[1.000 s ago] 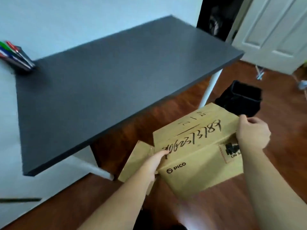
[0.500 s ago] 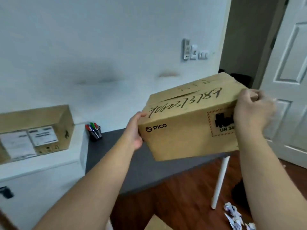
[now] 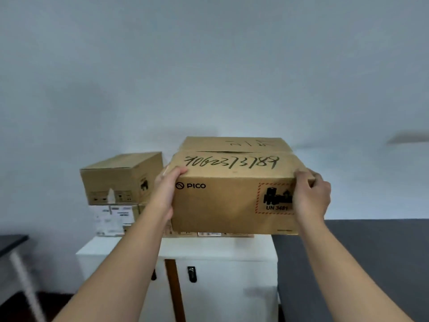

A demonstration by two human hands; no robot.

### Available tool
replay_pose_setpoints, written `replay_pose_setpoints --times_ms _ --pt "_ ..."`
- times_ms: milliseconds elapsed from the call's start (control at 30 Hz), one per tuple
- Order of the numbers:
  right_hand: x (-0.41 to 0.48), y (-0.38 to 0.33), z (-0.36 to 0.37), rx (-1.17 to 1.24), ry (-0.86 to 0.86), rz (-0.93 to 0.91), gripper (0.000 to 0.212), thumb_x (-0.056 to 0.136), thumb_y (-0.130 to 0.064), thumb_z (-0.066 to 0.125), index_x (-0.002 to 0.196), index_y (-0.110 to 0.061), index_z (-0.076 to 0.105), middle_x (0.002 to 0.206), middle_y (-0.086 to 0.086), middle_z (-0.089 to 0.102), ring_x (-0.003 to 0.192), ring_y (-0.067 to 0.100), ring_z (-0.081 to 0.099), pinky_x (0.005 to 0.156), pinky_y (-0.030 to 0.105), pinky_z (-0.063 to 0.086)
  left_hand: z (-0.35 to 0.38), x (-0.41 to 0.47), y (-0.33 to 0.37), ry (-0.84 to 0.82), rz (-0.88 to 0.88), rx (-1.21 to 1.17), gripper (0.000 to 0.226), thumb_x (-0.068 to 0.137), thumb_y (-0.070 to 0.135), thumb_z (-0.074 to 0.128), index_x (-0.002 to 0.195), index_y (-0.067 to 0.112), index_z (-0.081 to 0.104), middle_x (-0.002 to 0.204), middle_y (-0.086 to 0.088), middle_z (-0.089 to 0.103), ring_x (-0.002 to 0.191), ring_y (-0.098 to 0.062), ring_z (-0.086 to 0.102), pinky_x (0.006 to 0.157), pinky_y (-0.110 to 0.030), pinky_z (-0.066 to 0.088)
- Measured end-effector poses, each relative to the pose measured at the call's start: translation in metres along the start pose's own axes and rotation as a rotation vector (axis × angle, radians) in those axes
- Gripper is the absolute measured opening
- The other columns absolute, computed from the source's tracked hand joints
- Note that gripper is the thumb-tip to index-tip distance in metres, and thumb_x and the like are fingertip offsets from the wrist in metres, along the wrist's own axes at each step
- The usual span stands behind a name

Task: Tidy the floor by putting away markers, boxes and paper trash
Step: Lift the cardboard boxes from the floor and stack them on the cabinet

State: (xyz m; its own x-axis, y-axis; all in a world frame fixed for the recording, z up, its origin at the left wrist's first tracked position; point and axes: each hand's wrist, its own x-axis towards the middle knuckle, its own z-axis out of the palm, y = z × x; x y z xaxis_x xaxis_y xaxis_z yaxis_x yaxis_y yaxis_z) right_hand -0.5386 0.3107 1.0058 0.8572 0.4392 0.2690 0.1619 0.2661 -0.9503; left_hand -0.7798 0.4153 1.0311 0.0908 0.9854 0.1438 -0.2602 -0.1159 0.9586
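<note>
Head view: left hand (image 3: 165,194) and right hand (image 3: 311,196) each close their grip on an end of the brown cardboard box (image 3: 232,201), printed "PICO", "UN 3481", handwritten "90623 73789", held above the white cabinet (image 3: 232,249).

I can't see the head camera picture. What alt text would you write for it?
Two bare hands, left hand and right hand, hold a brown PICO cardboard box by its ends, above a white cabinet. To its left, another cardboard box sits on stacked white boxes.
</note>
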Motion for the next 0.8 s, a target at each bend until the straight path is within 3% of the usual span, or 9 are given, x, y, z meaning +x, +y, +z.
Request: replay_pose_setpoints --times_ms 67,167,267,333,467,600,700,767,800 --pt "-0.006 0.013 0.045 -0.004 -0.067 0.019 0.042 0.091 -0.04 0.046 0.129 -0.023 0.049 0.116 -0.003 0.043 0.099 0.016 0.046 0.087 0.035 0.041 -0.034 0.02 0.001 0.06 -0.008 0.012 0.064 0.057 0.038 0.077 0.116 0.017 0.063 0.102 -0.015 0.071 0.084 -0.03 0.066 0.067 -0.037 0.052" --pt "0.004 0.03 0.101 -0.014 -0.151 0.057 0.043 0.089 -0.041 0.047 0.129 -0.025 0.048 0.124 0.0 0.05 0.108 0.021 0.05 0.098 0.043 0.043 -0.064 0.047 -0.007 0.115 -0.009 0.019 0.051 0.07 0.033 0.076 0.117 0.019 0.063 0.102 -0.013 0.071 0.089 -0.028 0.067 0.068 -0.036 0.053" --pt "0.026 0.051 0.154 -0.039 -0.312 0.142 0.051 0.091 -0.041 0.048 0.136 -0.021 0.037 0.13 0.005 0.05 0.111 0.024 0.049 0.096 0.042 0.043 -0.074 0.072 -0.027 0.174 0.034 0.045 0.047 0.078 0.032 0.072 0.123 0.03 0.059 0.107 -0.006 0.07 0.095 -0.026 0.066 0.078 -0.043 0.056" --pt "0.041 0.064 0.186 -0.052 -0.428 0.2 0.06 0.092 -0.042 0.049 0.142 -0.018 0.025 0.139 0.008 0.043 0.118 0.027 0.046 0.098 0.042 0.041 -0.074 0.087 -0.043 0.272 0.066 0.089 0.05 0.079 0.037 0.071 0.127 0.036 0.056 0.11 -0.002 0.068 0.098 -0.025 0.064 0.088 -0.049 0.053" --pt "0.069 0.083 0.25 -0.119 -0.584 0.182 0.085 0.09 -0.044 0.05 0.15 -0.019 -0.005 0.16 0.006 0.006 0.144 0.03 0.018 0.113 0.047 0.029 -0.057 0.112 -0.086 0.532 0.203 0.313 0.052 0.08 0.051 0.065 0.127 0.038 0.049 0.121 0.003 0.059 0.11 -0.021 0.057 0.095 -0.049 0.049" --pt "0.066 0.084 0.305 -0.12 -0.835 0.16 0.077 0.092 -0.046 0.046 0.15 -0.025 0.0 0.158 0.002 0.016 0.142 0.028 0.025 0.115 0.048 0.026 -0.019 0.138 -0.11 0.333 0.337 0.597 0.057 0.074 0.067 0.055 0.123 0.039 0.044 0.123 0.01 0.044 0.106 -0.009 0.053 0.079 -0.031 0.056" --pt "0.076 0.083 0.324 -0.082 -0.903 0.152 0.07 0.089 -0.052 0.046 0.148 -0.028 0.018 0.15 -0.002 0.036 0.13 0.025 0.044 0.105 0.045 0.041 -0.014 0.171 -0.108 0.431 0.406 0.775 0.041 0.077 0.055 0.061 0.111 0.036 0.047 0.117 0.013 0.043 0.107 -0.011 0.049 0.089 -0.036 0.05" --pt "0.082 0.091 0.327 -0.036 -0.937 0.128 0.057 0.093 -0.044 0.045 0.145 -0.033 0.023 0.135 -0.011 0.045 0.109 0.017 0.056 0.083 0.033 0.053 -0.031 0.197 -0.099 0.552 0.42 1.012 0.05 0.08 0.051 0.063 0.123 0.031 0.045 0.136 0.006 0.037 0.128 -0.017 0.038 0.109 -0.041 0.034" --pt "0.08 0.098 0.328 -0.046 -0.951 0.081 0.052 0.095 -0.042 0.044 0.142 -0.041 0.022 0.134 -0.011 0.045 0.108 0.015 0.057 0.081 0.034 0.054 -0.043 0.21 -0.093 0.533 0.386 1.162 0.062 0.081 0.055 0.06 0.134 0.031 0.039 0.149 0.004 0.026 0.139 -0.019 0.026 0.114 -0.043 0.022"
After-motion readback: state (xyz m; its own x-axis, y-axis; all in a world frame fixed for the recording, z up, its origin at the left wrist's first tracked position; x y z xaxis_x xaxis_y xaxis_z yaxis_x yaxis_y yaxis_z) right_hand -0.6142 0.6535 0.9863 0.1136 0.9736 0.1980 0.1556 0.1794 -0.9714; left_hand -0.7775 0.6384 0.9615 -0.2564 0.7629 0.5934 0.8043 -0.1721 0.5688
